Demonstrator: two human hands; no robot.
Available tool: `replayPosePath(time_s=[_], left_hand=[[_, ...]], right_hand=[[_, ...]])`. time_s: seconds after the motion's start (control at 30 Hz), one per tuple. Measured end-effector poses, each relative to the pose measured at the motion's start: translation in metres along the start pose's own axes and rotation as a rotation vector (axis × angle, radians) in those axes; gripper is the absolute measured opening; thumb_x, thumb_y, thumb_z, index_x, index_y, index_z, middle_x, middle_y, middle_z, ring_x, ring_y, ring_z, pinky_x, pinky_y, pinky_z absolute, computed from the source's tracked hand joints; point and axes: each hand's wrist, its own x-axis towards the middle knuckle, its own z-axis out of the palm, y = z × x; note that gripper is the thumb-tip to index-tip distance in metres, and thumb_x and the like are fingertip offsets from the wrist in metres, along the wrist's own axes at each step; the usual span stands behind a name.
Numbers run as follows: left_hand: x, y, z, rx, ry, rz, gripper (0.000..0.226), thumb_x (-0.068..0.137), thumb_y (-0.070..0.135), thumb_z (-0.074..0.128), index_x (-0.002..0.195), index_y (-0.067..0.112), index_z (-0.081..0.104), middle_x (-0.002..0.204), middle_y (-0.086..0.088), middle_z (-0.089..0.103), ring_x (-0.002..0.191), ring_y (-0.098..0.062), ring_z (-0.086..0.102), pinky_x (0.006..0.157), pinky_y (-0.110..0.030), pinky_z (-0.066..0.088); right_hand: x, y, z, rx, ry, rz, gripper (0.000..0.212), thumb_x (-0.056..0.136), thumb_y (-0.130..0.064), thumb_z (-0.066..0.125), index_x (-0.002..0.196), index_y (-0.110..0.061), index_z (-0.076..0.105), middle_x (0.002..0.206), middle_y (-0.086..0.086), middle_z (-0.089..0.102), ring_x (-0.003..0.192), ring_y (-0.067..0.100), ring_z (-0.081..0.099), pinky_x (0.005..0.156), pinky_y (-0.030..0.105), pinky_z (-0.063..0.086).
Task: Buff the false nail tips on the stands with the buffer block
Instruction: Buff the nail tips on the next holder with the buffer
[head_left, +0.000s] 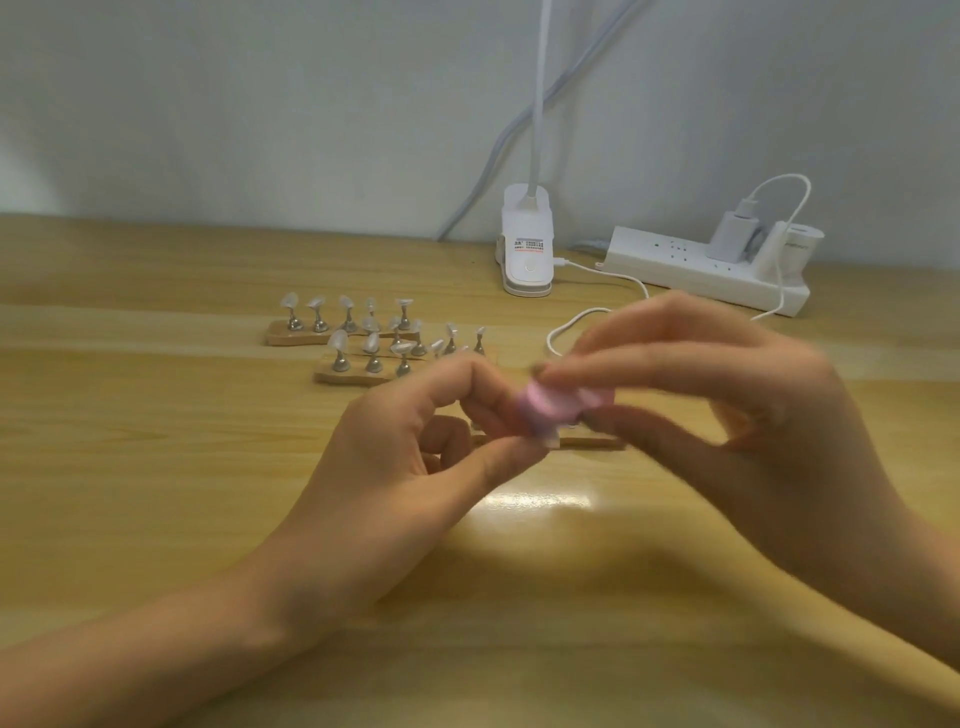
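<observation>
Left hand (415, 467) first: thumb (511, 457) and forefinger (467, 376) are closed to a narrow pinch, with a pale piece (546, 440) nipped between their ends. It is too blurred to say exactly what it is. The other fingers curl loosely behind.

Right hand (753, 415), smeared by motion, has its fingers (623, 366) bent over the top of the pink buffer block (558, 402) with the thumb underneath. That is a firm grip, and the block sits right against the left hand's pinch, touching or as good as. Both hands are held above the table, mid-frame.

Just under the block, a wooden strip (597, 443) peeks out, mostly hidden by the fingers.

Further back on the left stand the nail tips (340, 340) on small metal stands (341, 364), upright in rows on two wooden bases: the nearer base (332, 378) and the rear base (283, 339), set close together and staggered.

The table (156, 467) is light wood grain, with a bright sheen of light just below the hands.

At the back edge is a white clip lamp (527, 249), its neck rising out of the top of the frame. To its right lies a white power strip (670, 265) with a charger (730, 236) plugged in. A white cable (576, 317) loops across the wood behind the right hand. Behind it all is a plain pale wall (260, 104).
</observation>
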Motion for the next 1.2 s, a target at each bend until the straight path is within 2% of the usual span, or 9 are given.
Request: replayPosePath(time_s=[0.13,0.4,0.5,0.7,0.8,0.93,1.03,1.13,1.2], left_hand=[[-0.0001,-0.0008,0.0007,-0.012,0.012,0.012,0.01,0.079,0.04,0.075,0.08,0.035,0.066,0.08,0.0,0.065,0.058,-0.041,0.048,0.053,-0.027,0.031],[-0.0007,-0.0002,-0.0006,-0.009,0.023,0.012,0.016,0.079,0.031,0.078,0.074,0.036,0.064,0.071,0.012,0.06,0.051,-0.012,0.04,0.048,-0.012,0.03],[-0.0011,0.0003,-0.0003,-0.026,0.003,0.007,0.013,0.078,0.04,0.075,0.074,0.034,0.064,0.071,0.006,0.062,0.051,-0.018,0.038,0.048,-0.01,0.029],[-0.0015,-0.0014,-0.001,-0.031,-0.003,0.015,0.012,0.078,0.041,0.074,0.075,0.034,0.064,0.072,0.006,0.063,0.05,-0.026,0.043,0.049,-0.015,0.029],[-0.0006,-0.0022,-0.0011,-0.021,0.001,0.019,0.013,0.079,0.035,0.078,0.075,0.036,0.066,0.071,0.012,0.062,0.048,-0.011,0.039,0.049,-0.011,0.03],[-0.0004,-0.0028,-0.0009,-0.005,-0.013,0.011,0.012,0.077,0.039,0.076,0.079,0.032,0.067,0.077,0.005,0.065,0.059,-0.04,0.05,0.055,-0.027,0.035],[-0.0006,-0.0039,-0.0017,-0.019,0.012,0.014,0.011,0.076,0.04,0.074,0.08,0.032,0.068,0.077,0.008,0.066,0.053,-0.031,0.048,0.053,-0.02,0.035],[0.0001,-0.0019,-0.0011,-0.019,-0.01,-0.003,0.013,0.078,0.043,0.074,0.08,0.031,0.068,0.081,-0.001,0.068,0.061,-0.04,0.056,0.058,-0.03,0.038],[0.0005,-0.0026,-0.0012,-0.02,0.007,-0.015,0.013,0.078,0.039,0.079,0.079,0.032,0.068,0.078,0.003,0.066,0.056,-0.034,0.051,0.055,-0.023,0.037]], right_hand=[[0.0,-0.0031,0.0005,-0.034,-0.003,-0.03,0.022,0.091,-0.021,0.071,0.113,-0.023,0.071,0.104,-0.003,0.068,0.099,0.015,0.067,0.083,0.029,0.053],[0.0003,-0.0025,-0.0002,-0.012,0.011,-0.001,0.024,0.089,-0.018,0.071,0.113,-0.023,0.07,0.104,-0.001,0.068,0.1,0.016,0.067,0.084,0.03,0.053],[-0.0012,-0.0036,0.0019,-0.034,-0.03,-0.05,0.018,0.092,-0.022,0.07,0.11,-0.024,0.073,0.104,-0.006,0.066,0.097,0.015,0.066,0.086,0.023,0.048],[-0.0003,-0.0051,0.002,-0.012,-0.018,-0.031,0.019,0.09,-0.023,0.072,0.109,-0.022,0.074,0.103,-0.005,0.067,0.096,0.014,0.067,0.084,0.024,0.05],[-0.0014,-0.0038,0.0022,-0.028,0.017,-0.006,0.022,0.089,-0.022,0.072,0.111,-0.024,0.071,0.104,-0.003,0.068,0.098,0.018,0.067,0.082,0.034,0.053],[-0.0014,-0.0021,0.0036,-0.07,0.02,-0.03,0.02,0.091,-0.025,0.069,0.111,-0.024,0.071,0.105,-0.006,0.067,0.095,0.024,0.067,0.078,0.035,0.051],[-0.0018,-0.0023,0.0024,-0.068,0.039,-0.003,0.022,0.089,-0.025,0.071,0.111,-0.026,0.07,0.105,-0.006,0.068,0.097,0.024,0.066,0.082,0.039,0.051],[-0.0003,-0.0033,0.0025,-0.098,0.003,-0.063,0.018,0.091,-0.025,0.069,0.109,-0.026,0.072,0.104,-0.007,0.067,0.094,0.021,0.064,0.087,0.034,0.049],[0.0001,-0.0032,0.0027,-0.082,0.021,-0.031,0.019,0.091,-0.024,0.068,0.109,-0.027,0.071,0.105,-0.007,0.068,0.097,0.021,0.065,0.087,0.035,0.05]])
